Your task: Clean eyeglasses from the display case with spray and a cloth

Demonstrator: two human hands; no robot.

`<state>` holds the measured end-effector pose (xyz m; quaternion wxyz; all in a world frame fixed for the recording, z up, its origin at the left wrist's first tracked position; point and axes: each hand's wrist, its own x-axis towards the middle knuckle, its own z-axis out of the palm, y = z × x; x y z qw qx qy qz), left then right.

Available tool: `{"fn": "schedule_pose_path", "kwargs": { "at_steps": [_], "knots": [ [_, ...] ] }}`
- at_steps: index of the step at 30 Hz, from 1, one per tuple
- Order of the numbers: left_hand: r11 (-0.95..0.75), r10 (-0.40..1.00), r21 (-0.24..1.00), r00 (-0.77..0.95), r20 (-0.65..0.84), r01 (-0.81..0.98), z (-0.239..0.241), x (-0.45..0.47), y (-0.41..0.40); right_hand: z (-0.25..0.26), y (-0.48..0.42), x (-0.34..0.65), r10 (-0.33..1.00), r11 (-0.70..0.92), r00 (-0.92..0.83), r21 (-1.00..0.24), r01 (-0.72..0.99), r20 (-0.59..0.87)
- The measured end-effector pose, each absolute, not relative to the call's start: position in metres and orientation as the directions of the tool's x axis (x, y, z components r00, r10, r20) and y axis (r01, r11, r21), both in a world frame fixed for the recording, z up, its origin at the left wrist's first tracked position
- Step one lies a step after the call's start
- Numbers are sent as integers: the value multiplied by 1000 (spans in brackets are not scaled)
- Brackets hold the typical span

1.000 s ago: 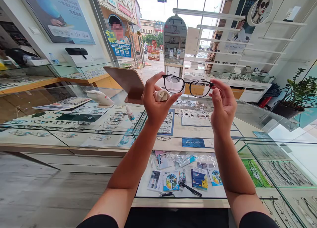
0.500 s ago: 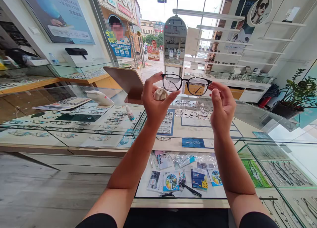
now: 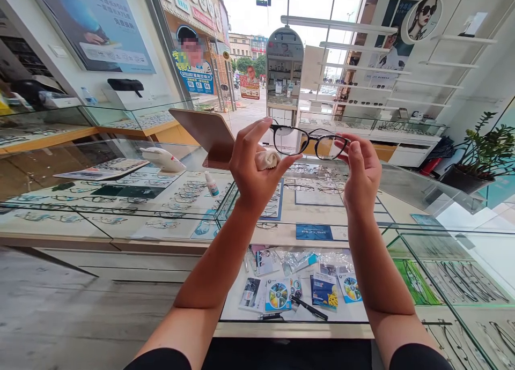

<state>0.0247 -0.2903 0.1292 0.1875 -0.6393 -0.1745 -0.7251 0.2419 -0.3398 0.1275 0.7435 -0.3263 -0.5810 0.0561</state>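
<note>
I hold a pair of black-framed glasses point(image 3: 308, 142) up in front of me with both hands, above a glass display counter point(image 3: 193, 214). My left hand point(image 3: 253, 169) pinches the left end of the frame between thumb and forefinger and keeps a small white cloth point(image 3: 267, 158) balled in its palm. My right hand point(image 3: 362, 169) grips the right end of the frame with its fingertips. The lenses face away from me, slightly tilted.
The counter holds rows of spectacles under glass, with a tilted brown mirror point(image 3: 203, 134), a small dropper bottle point(image 3: 211, 183) and a white device point(image 3: 161, 158) on top. Leaflets and a pen point(image 3: 309, 307) lie on a lower shelf. A potted plant point(image 3: 480, 155) stands at the right.
The glasses have shifted a little to the right and lower, and my hands have drawn closer together. The cloth now shows more between my left fingers.
</note>
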Motion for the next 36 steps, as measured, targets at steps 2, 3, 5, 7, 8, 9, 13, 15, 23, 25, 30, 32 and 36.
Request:
{"fn": "schedule_pose_path", "kwargs": {
  "at_steps": [2,3,5,7,8,9,13,15,23,25,30,32,36],
  "knots": [
    [-882,-75,-14,-111,991,472,128,25,-286,130,-343,240,416,785,313,-511,350,854],
    [-883,-68,-7,-112,991,469,126,25,-284,130,-345,239,397,785,310,-495,373,864],
    [-878,-28,33,-122,992,477,123,24,-281,131,-347,238,368,783,312,-473,405,876],
    [-865,22,83,-128,992,495,120,23,-279,131,-347,237,349,784,313,-458,419,884],
    [-856,45,104,-128,991,507,119,22,-278,130,-347,237,341,785,309,-450,425,888],
    [-849,55,112,-126,991,516,119,22,-278,130,-347,237,336,786,303,-443,431,892],
    [-861,25,84,-123,992,502,120,22,-277,129,-346,239,353,784,304,-458,420,885],
    [-864,49,104,-123,991,493,121,22,-278,128,-344,239,377,782,328,-487,387,866],
    [-854,145,183,-115,983,487,119,22,-274,126,-337,241,472,756,371,-584,297,800],
    [-851,158,193,-112,981,488,118,22,-273,128,-338,239,482,764,381,-591,257,789],
    [-871,176,204,-105,979,448,118,22,-274,130,-339,238,531,798,349,-594,98,772],
    [-880,182,209,-104,978,426,119,23,-276,129,-339,241,568,784,327,-618,67,756],
    [-905,211,235,-106,972,353,119,27,-279,127,-340,245,617,755,305,-655,29,726]
  ]
}}
